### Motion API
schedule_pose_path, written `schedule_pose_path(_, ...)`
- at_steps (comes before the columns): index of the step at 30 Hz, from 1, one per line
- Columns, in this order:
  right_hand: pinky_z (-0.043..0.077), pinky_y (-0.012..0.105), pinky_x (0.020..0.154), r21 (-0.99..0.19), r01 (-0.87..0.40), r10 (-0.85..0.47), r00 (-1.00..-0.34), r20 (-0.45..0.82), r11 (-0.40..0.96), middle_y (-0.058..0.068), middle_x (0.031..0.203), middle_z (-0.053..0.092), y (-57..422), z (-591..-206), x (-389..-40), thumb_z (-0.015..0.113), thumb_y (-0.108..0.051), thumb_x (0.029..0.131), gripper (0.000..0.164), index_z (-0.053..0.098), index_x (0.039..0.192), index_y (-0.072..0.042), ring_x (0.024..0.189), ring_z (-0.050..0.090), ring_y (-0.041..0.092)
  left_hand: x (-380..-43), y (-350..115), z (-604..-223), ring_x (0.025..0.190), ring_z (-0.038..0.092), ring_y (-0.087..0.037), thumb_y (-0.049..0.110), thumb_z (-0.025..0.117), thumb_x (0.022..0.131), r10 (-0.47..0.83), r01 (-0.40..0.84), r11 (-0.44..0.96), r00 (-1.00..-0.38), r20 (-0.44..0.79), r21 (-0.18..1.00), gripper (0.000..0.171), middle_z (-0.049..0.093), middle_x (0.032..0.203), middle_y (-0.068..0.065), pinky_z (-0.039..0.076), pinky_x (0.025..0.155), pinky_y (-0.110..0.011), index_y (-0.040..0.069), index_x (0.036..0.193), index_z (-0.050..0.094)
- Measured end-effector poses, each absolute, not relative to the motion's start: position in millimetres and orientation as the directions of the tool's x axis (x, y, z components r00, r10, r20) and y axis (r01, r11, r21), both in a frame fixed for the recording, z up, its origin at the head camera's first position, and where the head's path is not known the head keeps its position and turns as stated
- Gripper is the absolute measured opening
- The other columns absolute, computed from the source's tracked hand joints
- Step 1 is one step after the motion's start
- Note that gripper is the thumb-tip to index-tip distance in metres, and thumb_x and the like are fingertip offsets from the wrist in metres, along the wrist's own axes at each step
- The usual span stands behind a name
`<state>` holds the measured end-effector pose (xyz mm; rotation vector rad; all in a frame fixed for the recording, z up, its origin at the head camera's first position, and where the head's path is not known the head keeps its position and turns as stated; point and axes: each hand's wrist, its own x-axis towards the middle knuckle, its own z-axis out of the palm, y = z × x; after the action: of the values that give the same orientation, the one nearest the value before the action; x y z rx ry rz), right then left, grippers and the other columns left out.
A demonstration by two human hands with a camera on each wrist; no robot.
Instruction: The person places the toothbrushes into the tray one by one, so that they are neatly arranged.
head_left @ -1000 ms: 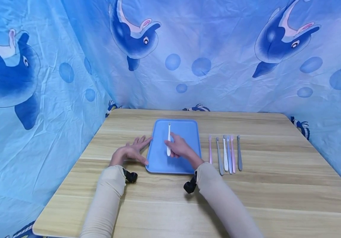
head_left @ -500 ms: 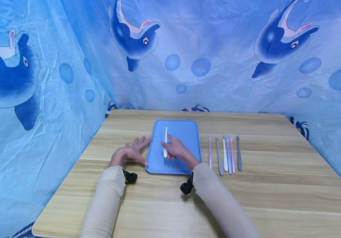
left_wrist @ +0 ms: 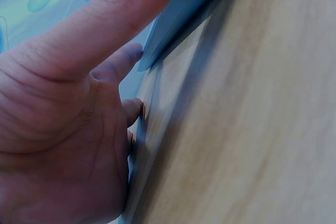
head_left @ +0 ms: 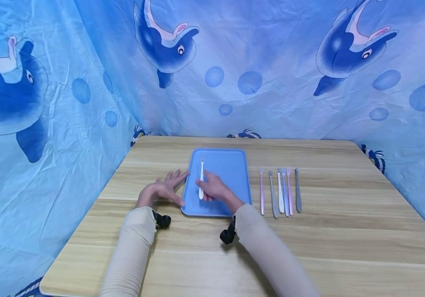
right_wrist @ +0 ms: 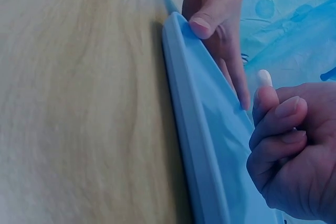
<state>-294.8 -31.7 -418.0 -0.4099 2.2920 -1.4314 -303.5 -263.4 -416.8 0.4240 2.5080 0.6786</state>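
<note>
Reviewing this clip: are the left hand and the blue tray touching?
Touching. The right wrist view shows it: the thumb of the left hand rests its tip on the rim of the blue tray, near one corner, with no gap visible.

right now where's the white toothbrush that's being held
In the head view, the white toothbrush is in the right hand, over the left part of the blue tray, right of the left hand.

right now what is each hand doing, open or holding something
Left hand: open, at the edge of the blue tray.
Right hand: holding a white toothbrush over the blue tray.
</note>
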Motion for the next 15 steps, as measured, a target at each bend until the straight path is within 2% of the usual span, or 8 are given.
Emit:
schedule_pose_path(10,0.038,0.021,0.034,-0.905,-0.02,-0.459,-0.866,-0.196,0.425,0.001,0.048,0.055,-41.5,-423.1,-293.0,0.05,-0.024,0.105,0.066,0.017,0.16,-0.006,0.033,0.045,0.009,-303.4,-263.8,-416.2,0.153,-0.022,-0.046,0.057,0.085,0.069,0.412,0.152,0.824,-0.821,-0.394,0.545,0.13,-0.017,0.169,-0.017,-0.014,0.114,-0.077,0.028,0.162,-0.001)
schedule_pose_path(15,0.038,0.022,0.034,-0.911,-0.037,-0.478,-0.86,-0.18,0.411,0.0,0.048,0.055,-45.1,-427.1,-292.8,0.049,-0.022,0.106,0.055,0.03,0.154,-0.004,0.033,0.044,0.009,-302.2,-263.4,-415.8,0.153,-0.021,-0.047,0.058,0.085,0.069,0.415,0.162,0.826,-0.822,-0.39,0.539,0.131,-0.017,0.168,-0.018,-0.013,0.114,-0.077,0.028,0.163,-0.001)
